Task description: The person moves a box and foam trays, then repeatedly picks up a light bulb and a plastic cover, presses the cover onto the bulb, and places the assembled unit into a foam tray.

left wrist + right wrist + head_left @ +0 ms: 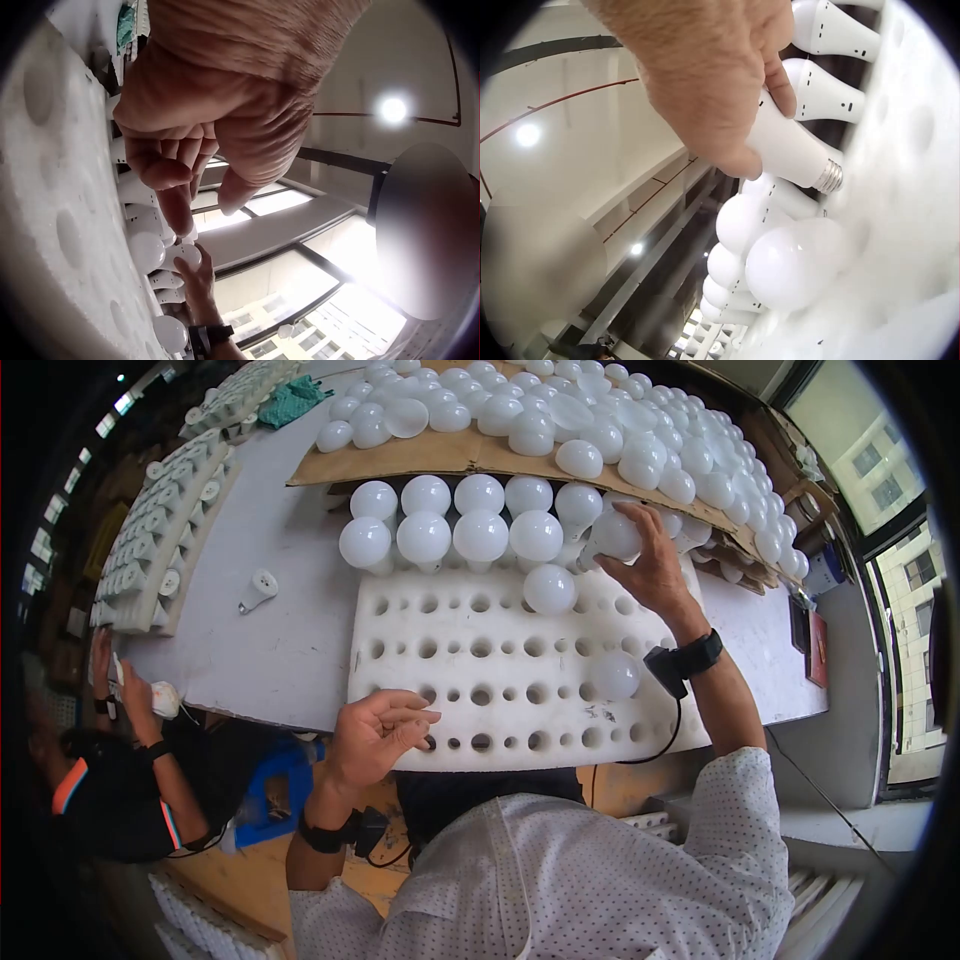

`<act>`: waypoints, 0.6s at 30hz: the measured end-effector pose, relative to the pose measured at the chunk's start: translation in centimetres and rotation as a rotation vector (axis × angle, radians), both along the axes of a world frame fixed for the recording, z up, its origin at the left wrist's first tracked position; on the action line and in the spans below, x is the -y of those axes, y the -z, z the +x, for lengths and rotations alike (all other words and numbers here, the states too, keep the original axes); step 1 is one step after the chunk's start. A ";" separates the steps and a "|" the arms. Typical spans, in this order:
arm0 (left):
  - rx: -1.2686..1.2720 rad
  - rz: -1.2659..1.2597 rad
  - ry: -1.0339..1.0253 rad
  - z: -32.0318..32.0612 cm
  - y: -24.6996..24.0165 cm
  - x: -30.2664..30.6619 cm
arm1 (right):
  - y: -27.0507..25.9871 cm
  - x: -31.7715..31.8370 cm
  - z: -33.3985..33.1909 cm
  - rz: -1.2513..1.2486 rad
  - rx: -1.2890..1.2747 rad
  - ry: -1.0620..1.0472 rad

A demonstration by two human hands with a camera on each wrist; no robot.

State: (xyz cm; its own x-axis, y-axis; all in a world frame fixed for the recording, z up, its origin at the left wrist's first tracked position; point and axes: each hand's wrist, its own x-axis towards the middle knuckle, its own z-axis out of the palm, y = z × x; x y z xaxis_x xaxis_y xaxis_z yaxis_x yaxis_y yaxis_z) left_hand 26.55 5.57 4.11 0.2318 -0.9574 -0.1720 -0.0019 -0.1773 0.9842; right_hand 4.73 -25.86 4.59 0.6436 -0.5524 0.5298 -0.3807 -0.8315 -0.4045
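My right hand grips a white bulb above the back edge of a white foam tray. In the right wrist view the fingers and thumb hold that bulb, its metal screw base pointing down toward the foam. My left hand is over the tray's front left edge, fingers loosely bent with nothing between them. Two rows of bulbs stand upright along the back of the tray. One bulb stands in front of them, and another sits at the right part of the tray.
Behind the tray, cardboard bears many white domes. On the table at left lie a single small part and a rack of white parts. Another person's hands are at the left edge. A window is at right.
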 end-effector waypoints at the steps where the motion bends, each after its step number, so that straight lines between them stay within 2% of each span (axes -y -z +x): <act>1: 0.019 0.007 -0.028 0.5 0.4 -0.5 | 0.3 0.2 0.6 0.019 -0.029 -0.016; 6: 0.010 0.010 -0.195 3.2 1.2 -2.5 | 0.3 -0.4 1.6 0.051 -0.152 -0.009; 7: 0.049 0.011 -0.251 4.2 1.0 -2.9 | 0.0 -0.9 1.6 -0.009 -0.115 0.015; 8: 0.091 0.023 -0.306 5.3 1.1 -2.9 | -0.3 -1.3 1.5 -0.171 -0.073 0.013; 9: 0.209 -0.078 -0.371 7.1 2.7 -3.0 | -1.1 -2.1 1.6 -0.265 -0.041 0.004; 10: 0.208 -0.077 -0.466 8.8 3.1 -2.8 | -1.1 -3.0 1.6 -0.298 0.027 -0.029; 12: 0.383 0.062 -0.611 12.7 3.2 -1.9 | -0.5 -4.5 1.5 0.006 -0.103 -0.158; 14: 0.566 0.041 -0.714 17.9 5.9 -1.1 | -1.0 -6.2 3.0 -0.011 -0.309 -0.163; 15: 0.575 0.043 -0.730 20.2 6.7 -0.7 | -1.4 -6.9 3.6 -0.042 -0.423 -0.133; 17: 0.890 0.228 -0.848 24.3 7.9 0.2 | -1.2 -6.8 4.0 -0.066 -0.461 -0.106; 18: 0.896 0.223 -0.860 26.0 8.1 0.5 | -1.0 -6.7 4.1 -0.086 -0.504 -0.063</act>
State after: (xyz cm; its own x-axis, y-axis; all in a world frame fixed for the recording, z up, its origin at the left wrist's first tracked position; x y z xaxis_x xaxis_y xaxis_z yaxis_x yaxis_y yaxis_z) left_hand 52.57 5.11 -4.04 0.8826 -0.4103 0.2293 -0.4533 -0.6141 0.6461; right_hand 8.87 -19.20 5.62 0.8615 -0.4721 0.1871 -0.4584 -0.8815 -0.1134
